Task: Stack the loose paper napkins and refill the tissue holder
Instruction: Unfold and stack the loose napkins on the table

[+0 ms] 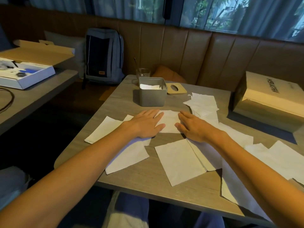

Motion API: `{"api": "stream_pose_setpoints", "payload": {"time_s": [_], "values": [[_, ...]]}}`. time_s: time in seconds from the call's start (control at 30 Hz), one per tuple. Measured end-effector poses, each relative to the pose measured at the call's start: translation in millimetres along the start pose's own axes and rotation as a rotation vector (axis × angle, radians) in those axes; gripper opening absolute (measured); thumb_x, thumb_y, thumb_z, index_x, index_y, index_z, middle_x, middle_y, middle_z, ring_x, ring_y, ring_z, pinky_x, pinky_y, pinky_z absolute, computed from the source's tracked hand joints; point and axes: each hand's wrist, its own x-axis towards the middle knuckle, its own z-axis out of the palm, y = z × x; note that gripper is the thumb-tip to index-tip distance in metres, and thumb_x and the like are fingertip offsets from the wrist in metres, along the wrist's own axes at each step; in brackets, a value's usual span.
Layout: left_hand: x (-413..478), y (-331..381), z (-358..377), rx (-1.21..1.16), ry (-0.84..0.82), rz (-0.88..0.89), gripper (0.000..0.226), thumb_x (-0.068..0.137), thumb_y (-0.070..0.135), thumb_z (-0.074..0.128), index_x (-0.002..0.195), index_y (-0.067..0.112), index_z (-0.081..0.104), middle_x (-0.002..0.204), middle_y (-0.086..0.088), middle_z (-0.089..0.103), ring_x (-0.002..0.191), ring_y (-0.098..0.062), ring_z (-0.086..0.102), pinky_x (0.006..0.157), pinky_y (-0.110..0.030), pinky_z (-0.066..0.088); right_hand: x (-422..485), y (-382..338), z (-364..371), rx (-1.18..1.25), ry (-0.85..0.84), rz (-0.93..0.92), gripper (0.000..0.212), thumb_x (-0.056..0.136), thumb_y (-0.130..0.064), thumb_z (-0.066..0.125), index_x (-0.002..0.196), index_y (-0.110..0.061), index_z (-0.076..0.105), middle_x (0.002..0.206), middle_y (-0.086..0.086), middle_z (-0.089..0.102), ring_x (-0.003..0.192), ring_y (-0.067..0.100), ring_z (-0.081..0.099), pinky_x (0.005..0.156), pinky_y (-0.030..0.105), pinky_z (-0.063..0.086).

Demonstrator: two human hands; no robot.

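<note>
Several loose paper napkins [181, 162] lie scattered over the grey wood-grain bench [148, 178], most of them on the near side of the grey tissue holder [152, 94], which stands open toward the far end with a few white sheets showing inside. Its wooden lid [176, 89], with an oval slot, lies flat just to the right of the holder. Behind the holder a clear glass [142, 73] with a stick in it stands near the bench's far edge.

Just in front of the holder, the left hand [144, 124] and right hand [195, 127] rest flat on either side of one napkin [170, 121], fingers [158, 115] straight and spread, pressing down and gripping nothing. More napkins trail to the right of the holder in a crumpled heap, and others reach the bench's near-right edge, one hanging over it.

Beyond the holder runs a brown padded booth seat [205, 51] under curtained windows, with a grey backpack [104, 56] propped on it to the left. A pale paper bag [266, 94] lies far to the holder's right. Left of the holder, across a dark gap, a second bench [37, 94] carries an open box [24, 74].
</note>
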Motion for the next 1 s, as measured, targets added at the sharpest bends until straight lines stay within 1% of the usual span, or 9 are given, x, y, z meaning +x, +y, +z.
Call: {"api": "stream_pose_setpoints", "payload": {"time_s": [0.1, 0.2, 0.3, 0.37, 0.47, 0.57, 0.63, 0.87, 1.0], "values": [[0, -5, 1, -0.005, 0.015, -0.014, 0.075, 0.102, 0.063, 0.027, 0.163, 0.024, 0.004, 0.171, 0.002, 0.000, 0.156, -0.025, 0.003, 0.123, -0.043, 0.013, 1, 1, -1, -0.007, -0.006, 0.003, 0.050, 0.104, -0.046, 0.037, 0.140, -0.013, 0.046, 0.143, 0.007, 0.047, 0.122, 0.024, 0.052, 0.099, 0.035, 0.045], [-2, -10, -9, -0.099, 0.023, -0.061, 0.075, 0.100, 0.063, 0.036, 0.161, 0.024, 0.019, 0.169, 0.003, 0.013, 0.153, -0.025, 0.019, 0.119, -0.044, 0.027, 7, 0, -3, 0.011, 0.011, 0.000, 0.050, 0.101, -0.049, 0.042, 0.136, -0.014, 0.047, 0.137, 0.006, 0.051, 0.113, 0.022, 0.055, 0.094, 0.032, 0.048], [-14, -22, -22, -0.178, 0.108, -0.055, 0.051, 0.104, 0.049, 0.044, 0.148, 0.024, 0.046, 0.149, 0.000, 0.044, 0.127, -0.021, 0.050, 0.106, -0.039, 0.048, 12, -10, -9, 0.068, 0.064, -0.037, 0.055, 0.100, -0.048, 0.046, 0.144, -0.014, 0.043, 0.145, 0.007, 0.050, 0.121, 0.026, 0.055, 0.095, 0.029, 0.045], [-25, -36, -29, -0.170, 0.137, -0.079, 0.041, 0.104, 0.041, 0.049, 0.140, 0.023, 0.054, 0.136, 0.000, 0.052, 0.113, -0.018, 0.055, 0.097, -0.036, 0.053, 15, -23, -11, 0.125, 0.113, -0.100, 0.052, 0.101, -0.042, 0.047, 0.145, -0.013, 0.045, 0.147, 0.008, 0.050, 0.126, 0.026, 0.053, 0.096, 0.027, 0.042], [-41, -57, -32, -0.147, 0.103, -0.132, 0.040, 0.102, 0.040, 0.055, 0.139, 0.024, 0.056, 0.138, 0.000, 0.052, 0.112, -0.018, 0.054, 0.093, -0.033, 0.052, 23, -51, -8, 0.177, 0.101, -0.176, 0.047, 0.100, -0.041, 0.050, 0.140, -0.017, 0.053, 0.143, 0.004, 0.054, 0.124, 0.024, 0.054, 0.099, 0.031, 0.046], [-50, -67, -30, -0.147, 0.075, -0.165, 0.044, 0.100, 0.043, 0.057, 0.141, 0.027, 0.054, 0.136, 0.001, 0.050, 0.109, -0.018, 0.052, 0.093, -0.034, 0.050, 32, -78, 0, 0.181, 0.099, -0.247, 0.035, 0.099, -0.037, 0.055, 0.126, -0.017, 0.065, 0.127, 0.004, 0.064, 0.107, 0.018, 0.060, 0.090, 0.027, 0.050], [-51, -70, -27, -0.155, 0.090, -0.147, 0.044, 0.100, 0.042, 0.058, 0.141, 0.027, 0.054, 0.128, 0.001, 0.050, 0.105, -0.016, 0.051, 0.089, -0.031, 0.048, 38, -92, 5, 0.182, 0.107, -0.231, 0.033, 0.098, -0.037, 0.057, 0.121, -0.016, 0.068, 0.119, 0.005, 0.067, 0.099, 0.017, 0.060, 0.088, 0.028, 0.053], [-49, -75, -18, -0.376, 0.167, -0.148, 0.011, 0.100, 0.031, 0.060, 0.107, 0.023, 0.064, 0.103, 0.000, 0.060, 0.087, -0.016, 0.056, 0.071, -0.023, 0.045, 57, -106, 11, 0.281, 0.118, -0.101, 0.018, 0.094, -0.030, 0.065, 0.105, -0.016, 0.070, 0.101, 0.004, 0.069, 0.086, 0.016, 0.061, 0.076, 0.024, 0.053], [-50, -75, -21, -0.580, 0.244, -0.158, 0.008, 0.101, 0.028, 0.058, 0.105, 0.021, 0.061, 0.100, -0.001, 0.062, 0.091, -0.018, 0.060, 0.075, -0.028, 0.051, 59, -105, 11, 0.388, 0.205, -0.078, 0.015, 0.097, -0.030, 0.061, 0.104, -0.019, 0.065, 0.102, 0.002, 0.065, 0.093, 0.018, 0.061, 0.077, 0.024, 0.050]]}}
